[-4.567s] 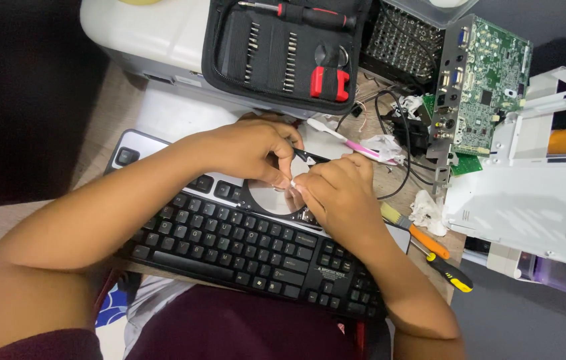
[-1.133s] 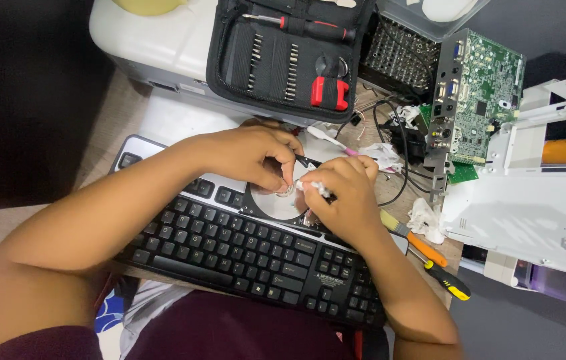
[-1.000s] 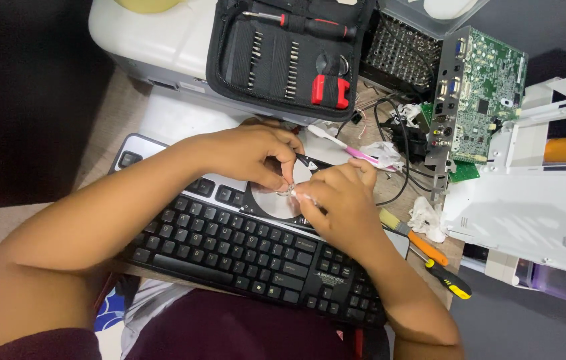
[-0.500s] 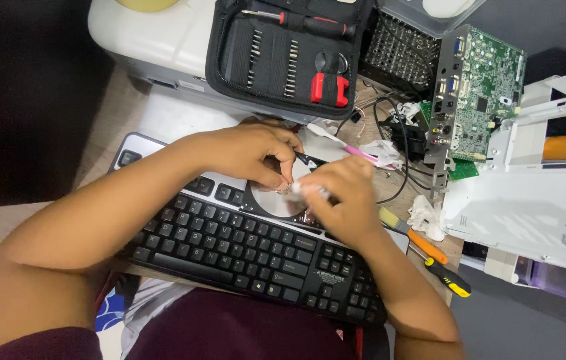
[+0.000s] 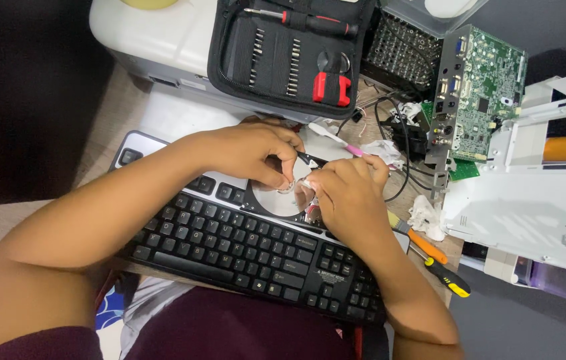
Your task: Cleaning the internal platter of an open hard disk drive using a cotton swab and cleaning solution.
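Left hand (image 5: 250, 152) and right hand (image 5: 346, 197) met over a shiny silver disc (image 5: 276, 199) resting on the black keyboard (image 5: 243, 250) at the bench's near edge. Both hands were curled tight, fingertips pinching a small pale part; the left also gripped a thin dark tool (image 5: 311, 159). Judged risk: the tiny part could slip loose and drop between the keys, or the tool tip scratch the disc.

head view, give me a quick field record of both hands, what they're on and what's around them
left hand: fingertips pinching at the shiny round disc
right hand: fingertips on the same disc, opposite the left
disc support: rests at the top edge of the black keyboard
behind: open black screwdriver bit case
right side: green circuit board, orange-handled tool
small item between fingertips: too small to tell
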